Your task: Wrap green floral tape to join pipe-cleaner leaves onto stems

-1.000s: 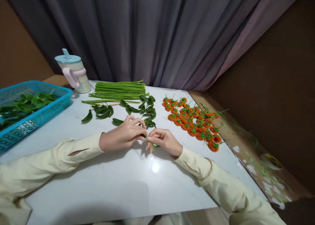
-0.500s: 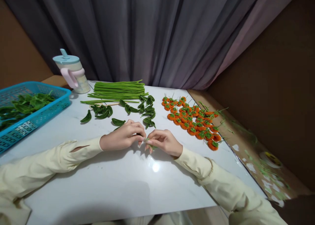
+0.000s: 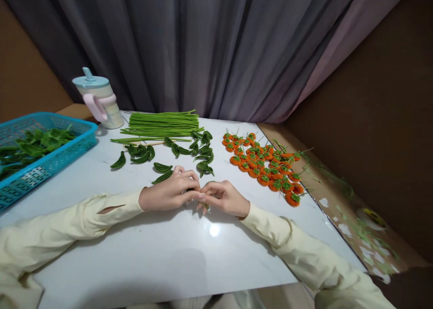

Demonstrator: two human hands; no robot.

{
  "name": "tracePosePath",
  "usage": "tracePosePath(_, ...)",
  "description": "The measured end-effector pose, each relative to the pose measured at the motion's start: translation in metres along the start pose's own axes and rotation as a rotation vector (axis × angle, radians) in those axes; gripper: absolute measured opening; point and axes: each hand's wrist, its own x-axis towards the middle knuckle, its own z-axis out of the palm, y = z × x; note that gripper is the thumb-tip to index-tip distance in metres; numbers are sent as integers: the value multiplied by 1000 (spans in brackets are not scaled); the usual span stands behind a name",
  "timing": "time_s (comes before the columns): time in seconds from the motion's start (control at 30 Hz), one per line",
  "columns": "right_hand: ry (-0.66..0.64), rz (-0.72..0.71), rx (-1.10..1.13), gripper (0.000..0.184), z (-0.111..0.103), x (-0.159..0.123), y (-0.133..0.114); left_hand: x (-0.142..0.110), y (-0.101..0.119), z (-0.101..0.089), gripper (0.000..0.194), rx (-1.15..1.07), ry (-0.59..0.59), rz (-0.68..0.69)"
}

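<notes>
My left hand (image 3: 174,189) and my right hand (image 3: 227,199) meet over the middle of the white table, fingertips touching in a pinch. Between them is a small green fuzzy piece (image 3: 204,205), mostly covered by the fingers; its shape is hard to make out. Dark green fuzzy leaves (image 3: 162,168) lie just beyond my left hand, one partly behind its knuckles. Another group of leaves (image 3: 204,168) lies past the fingertips. To the right of my right hand are several orange fuzzy pumpkin-like pieces (image 3: 264,180) with green tops and thin stems.
Light green pipe cleaners (image 3: 162,123) lie in a bundle at the table's back. A blue basket (image 3: 67,151) of green leaf pieces stands left, near a lidded cup (image 3: 101,99). Scraps and a tape roll (image 3: 372,219) lie on brown board at right. A grey curtain (image 3: 189,47) hangs behind.
My fingertips have drawn closer together and now cover most of the green piece. My left hand has shifted slightly right and down, uncovering more of a leaf behind it.
</notes>
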Motion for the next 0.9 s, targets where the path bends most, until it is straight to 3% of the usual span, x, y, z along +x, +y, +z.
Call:
tracePosePath(0.2,-36,119,176,20,-4,3,-1,0,0,1,29,129,100,96)
tracePosePath(0.6,-70,156,261,20,-6,6,-1,0,1,8,30,203,105,138)
tracePosePath(0.9,-66,198,192,24,-4,4,-4,-2,-6,19,31,493,215,394)
